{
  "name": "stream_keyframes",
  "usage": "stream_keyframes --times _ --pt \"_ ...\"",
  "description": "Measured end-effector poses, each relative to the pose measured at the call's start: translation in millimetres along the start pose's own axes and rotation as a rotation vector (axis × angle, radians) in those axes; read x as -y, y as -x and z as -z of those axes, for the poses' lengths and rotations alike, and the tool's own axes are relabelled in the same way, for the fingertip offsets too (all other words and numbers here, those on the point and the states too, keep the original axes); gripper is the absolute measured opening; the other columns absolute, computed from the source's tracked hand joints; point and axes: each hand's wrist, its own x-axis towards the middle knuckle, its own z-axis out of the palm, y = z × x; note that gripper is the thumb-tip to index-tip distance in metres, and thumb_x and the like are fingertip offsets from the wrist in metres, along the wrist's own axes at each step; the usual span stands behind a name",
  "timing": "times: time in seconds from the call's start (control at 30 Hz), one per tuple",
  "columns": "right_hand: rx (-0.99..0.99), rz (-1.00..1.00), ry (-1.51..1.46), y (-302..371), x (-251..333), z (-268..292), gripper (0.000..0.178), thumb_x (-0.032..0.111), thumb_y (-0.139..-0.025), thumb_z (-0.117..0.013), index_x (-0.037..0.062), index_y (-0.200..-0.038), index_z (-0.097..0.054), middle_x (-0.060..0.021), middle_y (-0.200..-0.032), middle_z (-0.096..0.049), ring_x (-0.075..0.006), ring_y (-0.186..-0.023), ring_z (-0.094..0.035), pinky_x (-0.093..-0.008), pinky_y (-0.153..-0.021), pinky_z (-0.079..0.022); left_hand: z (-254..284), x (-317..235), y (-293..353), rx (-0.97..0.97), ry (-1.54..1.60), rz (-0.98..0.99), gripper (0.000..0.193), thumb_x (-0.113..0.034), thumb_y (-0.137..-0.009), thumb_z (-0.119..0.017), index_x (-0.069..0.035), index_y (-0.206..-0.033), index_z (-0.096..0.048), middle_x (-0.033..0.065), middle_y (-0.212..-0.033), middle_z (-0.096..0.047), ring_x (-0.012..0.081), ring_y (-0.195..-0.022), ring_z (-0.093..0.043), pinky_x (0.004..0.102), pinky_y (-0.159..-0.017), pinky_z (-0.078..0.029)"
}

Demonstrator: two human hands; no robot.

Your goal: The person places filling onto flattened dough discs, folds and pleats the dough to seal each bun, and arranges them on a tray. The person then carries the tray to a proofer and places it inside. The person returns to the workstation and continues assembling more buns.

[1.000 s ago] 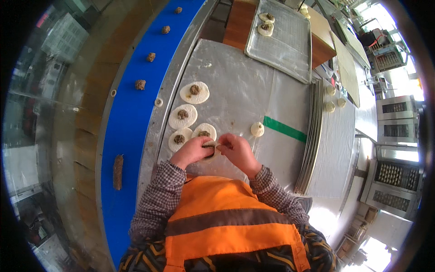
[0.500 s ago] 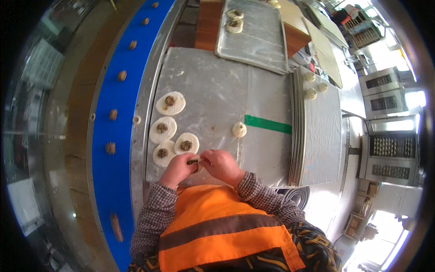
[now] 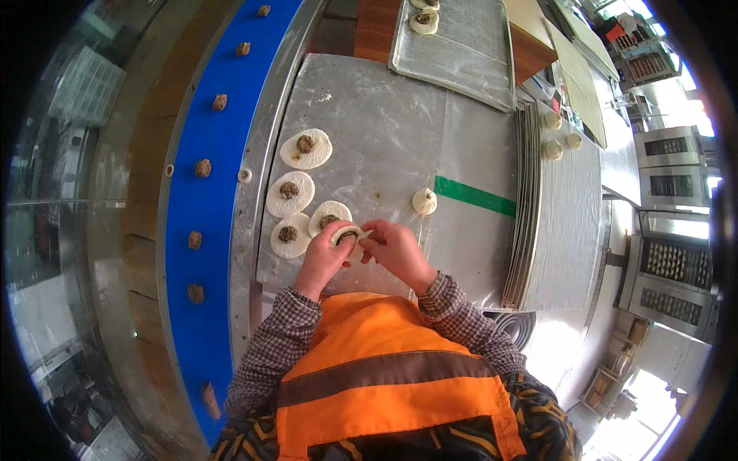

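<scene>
Filling (image 3: 347, 239) sits exposed in the dough wrapper (image 3: 342, 230) near the frame's centre, cupped in the curled left hand (image 3: 324, 258); the right hand (image 3: 397, 248), fingers nearly closed, pinches the wrapper's rim. Overstretching could tear the dough, spilling meat-like contents.

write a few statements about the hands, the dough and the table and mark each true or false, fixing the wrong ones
1. The left hand and right hand are both on one piece of dough. True.
2. That piece of dough is fully closed. False: dark filling shows in its opening.
3. Four dough rounds lie on the table. True.
4. Those dough rounds are all bare. False: each has a brown lump on it.
5. A bun sits near one end of the green strip. True.
6. The green strip is left of the left hand. False: it is off to the right of the right hand.
</scene>
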Motion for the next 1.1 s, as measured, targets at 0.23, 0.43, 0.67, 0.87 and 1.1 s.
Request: stream_keyframes --times 0.23,0.43,0.67,0.87,1.1 --pt "-0.034 0.164 0.432 -1.2 2.0 0.0 0.017 0.01 -0.085 -0.065 -0.001 -0.097 -0.061 -0.0194 -0.084 -0.065 -0.0331 -0.076 -0.065 -0.0374 -0.066 -0.052 4.1 -8.3 -3.8 0.085 -0.165 0.114 0.028 -0.011 -0.093 -0.054 -0.006 -0.119 -0.06 0.0072 -0.097 -0.064 0.0126 -0.075 -0.061 0.0266 -0.059 -0.054" --pt "0.074 0.058 0.221 -3.0 -0.2 -0.6 0.011 0.004 -0.09 -0.059 -0.0038 -0.098 -0.059 -0.0111 -0.079 -0.066 -0.0162 -0.065 -0.067 -0.0263 -0.059 -0.051 2.0 2.9 4.2 -0.002 0.351 0.155 0.025 -0.013 -0.093 -0.056 -0.007 -0.117 -0.06 0.0062 -0.09 -0.066 0.012 -0.07 -0.062 0.0255 -0.057 -0.052" --pt "0.151 0.011 0.248 -7.8 5.8 -7.2 0.015 0.006 -0.09 -0.059 -0.0033 -0.101 -0.059 -0.0144 -0.079 -0.067 -0.0188 -0.065 -0.068 -0.0293 -0.058 -0.052 -1.3 11.1 10.8 -0.093 -0.064 -0.054 0.023 -0.011 -0.093 -0.052 -0.006 -0.114 -0.06 0.0053 -0.086 -0.065 0.0114 -0.067 -0.061 0.0265 -0.051 -0.05" --pt "0.095 0.214 0.44 -6.0 9.3 -16.1 0.018 0.011 -0.09 -0.058 -0.0017 -0.103 -0.059 -0.016 -0.075 -0.067 -0.0225 -0.062 -0.068 -0.0331 -0.057 -0.051 13.4 5.7 8.6 0.067 -0.178 -0.06 0.031 -0.01 -0.096 -0.052 -0.004 -0.126 -0.054 0.0077 -0.107 -0.064 0.0147 -0.096 -0.062 0.0283 -0.083 -0.051" --pt "0.054 0.032 0.13 -9.2 12.0 -15.3 0.015 0.009 -0.088 -0.06 -0.0027 -0.097 -0.061 -0.0148 -0.071 -0.066 -0.0225 -0.061 -0.067 -0.0334 -0.056 -0.051 22.5 6.7 15.6 0.181 0.558 0.023 0.04 -0.028 -0.098 -0.055 -0.004 -0.13 -0.051 0.007 -0.113 -0.062 0.016 -0.109 -0.059 0.0312 -0.083 -0.052"
